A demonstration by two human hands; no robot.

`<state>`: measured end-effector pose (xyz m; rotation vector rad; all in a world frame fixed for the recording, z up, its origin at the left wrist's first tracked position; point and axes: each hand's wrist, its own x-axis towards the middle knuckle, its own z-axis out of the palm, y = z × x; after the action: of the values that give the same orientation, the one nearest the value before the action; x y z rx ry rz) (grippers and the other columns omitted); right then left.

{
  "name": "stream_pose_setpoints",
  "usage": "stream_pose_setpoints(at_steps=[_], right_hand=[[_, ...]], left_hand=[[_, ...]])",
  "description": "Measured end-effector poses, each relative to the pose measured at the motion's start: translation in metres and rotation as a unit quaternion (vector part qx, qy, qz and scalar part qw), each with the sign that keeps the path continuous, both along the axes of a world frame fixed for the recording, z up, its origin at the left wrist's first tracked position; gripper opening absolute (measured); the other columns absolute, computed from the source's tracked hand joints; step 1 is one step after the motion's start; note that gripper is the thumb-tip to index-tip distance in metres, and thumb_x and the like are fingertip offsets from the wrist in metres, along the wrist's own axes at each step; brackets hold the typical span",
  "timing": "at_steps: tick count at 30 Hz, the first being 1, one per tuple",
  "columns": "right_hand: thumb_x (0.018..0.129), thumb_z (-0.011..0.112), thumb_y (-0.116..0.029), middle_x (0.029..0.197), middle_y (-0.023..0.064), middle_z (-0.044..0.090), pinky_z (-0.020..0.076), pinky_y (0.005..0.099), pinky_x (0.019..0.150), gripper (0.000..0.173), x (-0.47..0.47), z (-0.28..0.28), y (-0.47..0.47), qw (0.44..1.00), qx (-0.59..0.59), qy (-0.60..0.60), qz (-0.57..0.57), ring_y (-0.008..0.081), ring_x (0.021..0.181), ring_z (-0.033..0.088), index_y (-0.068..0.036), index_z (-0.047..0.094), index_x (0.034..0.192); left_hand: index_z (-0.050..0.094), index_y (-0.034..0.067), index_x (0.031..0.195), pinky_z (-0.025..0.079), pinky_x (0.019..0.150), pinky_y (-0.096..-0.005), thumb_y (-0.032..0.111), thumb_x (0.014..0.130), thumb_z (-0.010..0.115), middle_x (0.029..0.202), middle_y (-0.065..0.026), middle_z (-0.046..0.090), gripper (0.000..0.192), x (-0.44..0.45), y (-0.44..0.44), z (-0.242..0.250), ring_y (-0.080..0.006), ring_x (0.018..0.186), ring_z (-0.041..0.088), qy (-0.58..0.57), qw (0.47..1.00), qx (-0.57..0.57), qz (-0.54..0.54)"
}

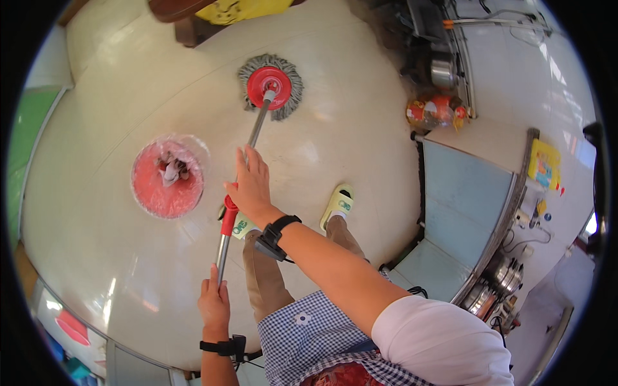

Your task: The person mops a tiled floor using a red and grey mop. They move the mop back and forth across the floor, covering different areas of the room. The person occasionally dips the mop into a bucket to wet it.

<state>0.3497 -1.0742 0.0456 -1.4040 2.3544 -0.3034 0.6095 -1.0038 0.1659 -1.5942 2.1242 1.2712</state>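
My left hand (215, 299) grips the metal mop handle (222, 253) near its upper end, thumb pointing along the pole. Farther down the pole, just past the red plastic sleeve (230, 217), my right hand (251, 186) wraps around the handle with its fingers fairly straight. The pole runs down to a red mop disc (258, 91) ringed by grey string strands (292, 103), which lie spread on the pale floor. To the left of the pole stands a round red bin (166, 202) lined with clear plastic, with crumpled waste (171, 171) inside.
My feet wear light green slippers (338, 205). A tiled counter (468, 188) borders the right side, with a large oil bottle (434, 113) beyond its end. Dark wooden furniture (186, 31) with a yellow cloth (241, 9) stands at the top. Green panels (34, 120) edge the left.
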Motion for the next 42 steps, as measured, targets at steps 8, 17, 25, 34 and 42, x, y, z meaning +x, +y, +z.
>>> stream_pose_setpoints(at_steps=[8,17,25,34,42], right_hand=[[0.084,0.057,-0.02,0.112,0.0194,0.057,0.0533,0.0375,0.08,0.094,-0.085,0.009,0.024,0.823,0.155,-0.338,-0.43,0.0297,0.091,0.064,0.003,-0.003,0.153],[0.084,0.062,-0.012,0.094,0.0164,0.057,0.054,0.035,0.067,0.103,-0.149,-0.004,0.072,0.777,0.058,-0.461,-0.424,0.0267,0.072,0.063,-0.002,-0.015,0.151],[0.088,0.055,-0.013,0.103,0.0236,0.056,0.0544,0.0407,0.068,0.096,-0.301,-0.009,0.101,0.726,0.049,-0.449,-0.519,0.033,0.073,0.065,-0.005,-0.017,0.152],[0.09,0.052,-0.016,0.084,0.0222,0.067,0.0535,0.0427,0.065,0.093,-0.525,-0.028,0.177,0.769,0.083,-0.377,-0.51,0.0347,0.071,0.067,0.003,-0.017,0.149],[0.089,0.053,-0.019,0.083,0.0235,0.065,0.0512,0.0441,0.071,0.094,-0.46,-0.01,0.166,0.802,0.069,-0.367,-0.467,0.0387,0.074,0.064,0.002,-0.015,0.15]], left_hand=[[0.042,0.016,0.147,0.051,0.064,-0.0447,0.014,0.09,0.065,0.087,-0.0122,0.057,0.061,-0.111,-0.039,0.017,-0.0341,0.075,0.062,-0.022,0.989,0.035,-0.139],[0.026,0.008,0.152,0.051,0.071,-0.0467,0.013,0.088,0.063,0.092,-0.0241,0.066,0.074,-0.139,-0.035,0.118,-0.0425,0.082,0.065,-0.19,0.943,0.231,-0.147],[0.029,0.012,0.152,0.051,0.074,-0.0483,0.009,0.092,0.058,0.106,-0.0262,0.066,0.067,-0.305,-0.028,0.131,-0.0445,0.088,0.065,-0.185,0.942,0.149,-0.236],[0.028,0.012,0.151,0.052,0.076,-0.0499,0.022,0.096,0.054,0.106,-0.025,0.066,0.061,-0.486,0.025,0.073,-0.0444,0.093,0.064,-0.088,0.945,0.176,-0.26],[0.027,0.004,0.15,0.052,0.076,-0.051,0.014,0.096,0.051,0.111,-0.0307,0.062,0.06,-0.461,0.043,0.127,-0.0471,0.095,0.063,-0.102,0.951,0.153,-0.248]])
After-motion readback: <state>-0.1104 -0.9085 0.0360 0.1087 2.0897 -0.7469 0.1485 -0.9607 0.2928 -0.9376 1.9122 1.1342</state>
